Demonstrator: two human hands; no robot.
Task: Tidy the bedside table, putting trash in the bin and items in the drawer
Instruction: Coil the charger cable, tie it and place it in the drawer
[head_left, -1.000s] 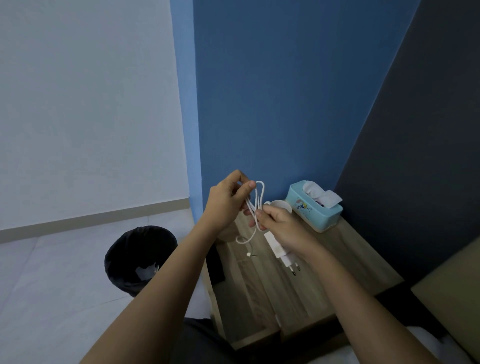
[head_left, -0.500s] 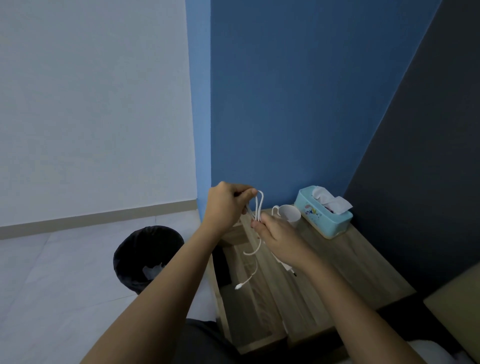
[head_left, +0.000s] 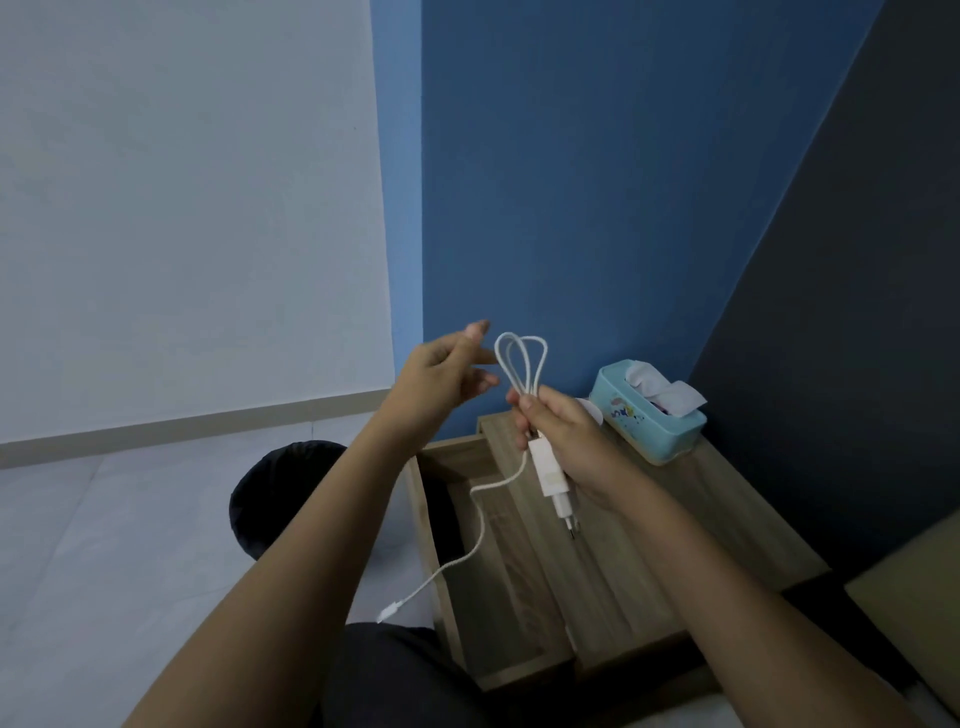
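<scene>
The right hand (head_left: 563, 441) is closed around a white charger (head_left: 551, 475) and the gathered part of its cable (head_left: 519, 364), above the table (head_left: 727, 525). Two or three loops of cable stand up out of the fist, and the plug end of the charger hangs below the palm with its pins pointing down. From the fist the loose end of the cable drops leftward across the open drawer (head_left: 498, 582) and ends in a small connector (head_left: 387, 614) hanging past the drawer's front left corner. The left hand (head_left: 441, 379) is open and holds nothing; its fingers (head_left: 480, 358) are spread and point toward the loops, just beside them but not touching. The drawer stands pulled out on the left side of the table, and its wooden bottom shows. At the table's far edge, against the blue wall, sits a light blue tissue box (head_left: 647, 418) with a tissue sticking up. A white object between the box and the right hand is mostly hidden. Left of the table, on the floor, stands a black bin (head_left: 275, 488), partly behind the left forearm.
</scene>
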